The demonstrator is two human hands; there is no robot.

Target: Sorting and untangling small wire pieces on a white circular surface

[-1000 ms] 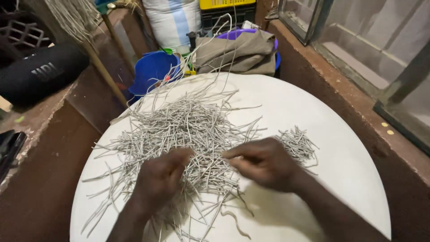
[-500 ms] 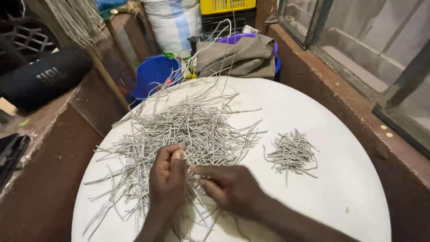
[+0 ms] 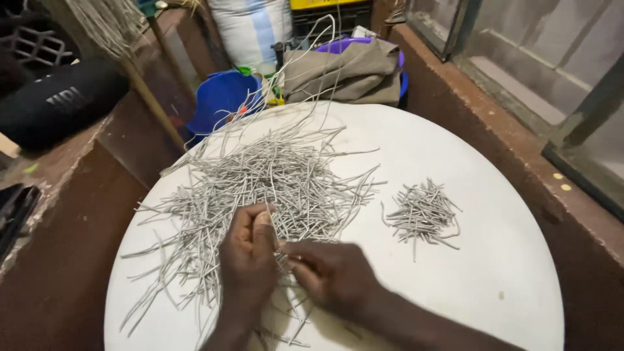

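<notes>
Large loose heap of grey cord pieces, small pile apart

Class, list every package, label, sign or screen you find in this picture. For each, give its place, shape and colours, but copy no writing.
Sack: top centre behind the table, bulging, white with pale blue stripes.
Crate: top edge right of the sack, boxy, yellow over black.
Speaker: left ledge, black cylinder bearing a pale logo.
No signs or screens show.
</notes>
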